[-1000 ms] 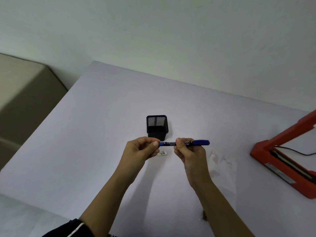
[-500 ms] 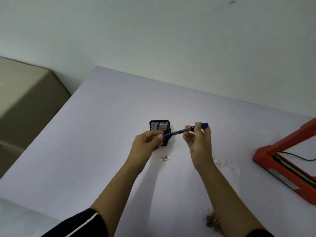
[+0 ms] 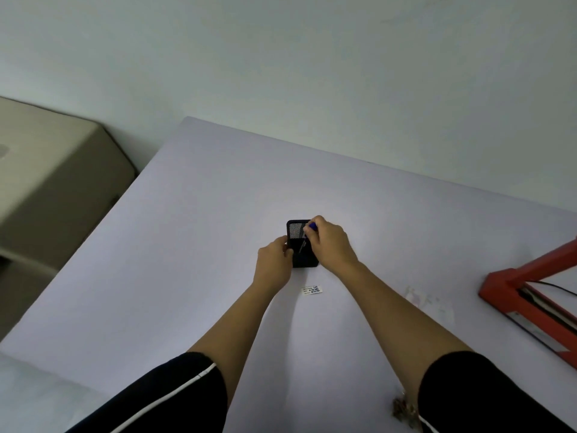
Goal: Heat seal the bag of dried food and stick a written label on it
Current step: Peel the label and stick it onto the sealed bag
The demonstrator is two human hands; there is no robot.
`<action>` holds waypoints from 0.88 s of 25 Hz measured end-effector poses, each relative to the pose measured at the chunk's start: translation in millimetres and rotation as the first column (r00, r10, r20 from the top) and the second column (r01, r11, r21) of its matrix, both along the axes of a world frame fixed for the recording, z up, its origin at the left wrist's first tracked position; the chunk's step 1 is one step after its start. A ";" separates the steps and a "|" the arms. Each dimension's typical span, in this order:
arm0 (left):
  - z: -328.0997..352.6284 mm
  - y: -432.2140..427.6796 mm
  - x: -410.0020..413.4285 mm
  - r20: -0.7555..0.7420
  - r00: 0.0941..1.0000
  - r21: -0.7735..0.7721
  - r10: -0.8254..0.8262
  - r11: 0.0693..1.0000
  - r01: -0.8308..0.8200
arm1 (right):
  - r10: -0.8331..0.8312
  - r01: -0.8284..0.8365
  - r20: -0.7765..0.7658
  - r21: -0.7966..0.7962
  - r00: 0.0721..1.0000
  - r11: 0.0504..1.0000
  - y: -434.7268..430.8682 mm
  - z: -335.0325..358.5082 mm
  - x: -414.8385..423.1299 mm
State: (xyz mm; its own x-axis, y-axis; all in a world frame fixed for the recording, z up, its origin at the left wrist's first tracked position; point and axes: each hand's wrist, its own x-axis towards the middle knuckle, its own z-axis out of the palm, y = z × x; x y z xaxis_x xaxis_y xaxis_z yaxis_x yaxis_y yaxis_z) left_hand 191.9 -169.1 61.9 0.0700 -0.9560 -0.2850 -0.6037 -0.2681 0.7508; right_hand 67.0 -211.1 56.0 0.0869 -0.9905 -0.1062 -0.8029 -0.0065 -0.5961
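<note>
Two hands are at the black mesh pen holder (image 3: 305,262), which stands near the middle of the worktop (image 3: 218,214), well clear of every edge. The left hand (image 3: 274,260) grips the holder's left side, thumb on its near face, and steadies it. The right hand (image 3: 331,245) pinches a blue pen (image 3: 312,227) by its upper end, with the barrel angled down inside the holder. The label (image 3: 312,290) lies flat and untouched on the worktop just on the near side of the holder, with dark writing on it too small to read. A clear bag (image 3: 431,303) lies further toward the right edge, between the label and the red heat sealer (image 3: 505,285), which sits at that edge. Whether the bag's mouth is sealed cannot be told. A clump of dried food (image 3: 402,407) shows near the front edge beside the right arm. Judgement: the writing appears done and the step in hand is stowing the pen. The next move calls for both hands to let go, then a fingertip lift of the thin label off the surface and a flat, smooth press onto the slippery bag.
</note>
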 end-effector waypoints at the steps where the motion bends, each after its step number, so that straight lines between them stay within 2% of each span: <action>1: -1.4 -0.3 0.7 0.000 1.000 0.004 -0.006 1.000 0.006 | 0.009 -0.010 -0.046 -0.027 0.999 1.000 -1.7 -3.5 -0.5; 4: -2.8 -1.4 1.7 -0.002 1.000 -0.005 -0.014 1.000 0.014 | -0.030 -0.002 -0.221 -0.142 0.975 0.990 -7.5 -7.8 -3.6; 6: -2.9 -1.0 1.7 0.000 1.000 -0.002 -0.021 1.000 0.021 | -0.018 -0.018 -0.321 -0.108 0.947 0.994 -12.0 -7.4 -7.1; 8: -5.8 1.9 3.7 -0.055 0.997 -0.005 0.054 0.999 -0.055 | -0.056 0.038 -0.230 -0.082 0.971 0.996 -11.4 -10.1 -13.3; 9: -9.2 5.1 6.4 -0.095 0.986 -0.009 0.134 0.991 -0.135 | -0.127 0.118 -0.114 -0.086 0.985 0.989 -7.8 -12.9 -18.4; 11: -23.0 16.5 12.6 -0.096 0.960 -0.040 0.262 0.963 -0.267 | -0.302 0.311 0.088 -0.111 0.949 0.944 10.0 -24.0 -33.5; 13: -44.3 32.0 15.8 -0.013 0.973 -0.032 0.232 0.972 -0.233 | -0.365 0.370 0.072 -0.087 0.928 0.925 37.5 -46.8 -49.5; 15: -65.1 43.4 12.9 0.037 0.995 0.018 0.098 0.995 -0.099 | -0.263 0.262 0.021 0.038 0.965 0.964 61.5 -69.6 -57.9; 17: -78.1 48.5 6.5 0.060 0.998 0.036 -0.026 0.999 0.024 | -0.078 0.077 0.005 0.134 0.997 0.988 76.0 -85.9 -55.3; 19: -86.1 49.7 -2.3 0.091 0.991 0.015 -0.099 0.995 0.098 | 0.028 -0.022 -0.041 0.121 0.999 0.992 80.6 -95.7 -48.1; 22: -92.3 52.3 -13.5 0.170 0.979 -0.062 -0.115 0.990 0.127 | -0.003 0.006 -0.038 0.067 0.999 0.998 80.6 -98.9 -40.5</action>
State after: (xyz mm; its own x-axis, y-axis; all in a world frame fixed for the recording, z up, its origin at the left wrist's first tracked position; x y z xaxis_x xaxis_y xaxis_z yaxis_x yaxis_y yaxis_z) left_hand 178.4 -116.8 -30.4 -0.0068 -0.9778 -0.2094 -0.7457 -0.1346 0.6526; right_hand 26.5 -130.5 -42.9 0.0772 -0.9815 -0.1754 -0.8249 0.0359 -0.5642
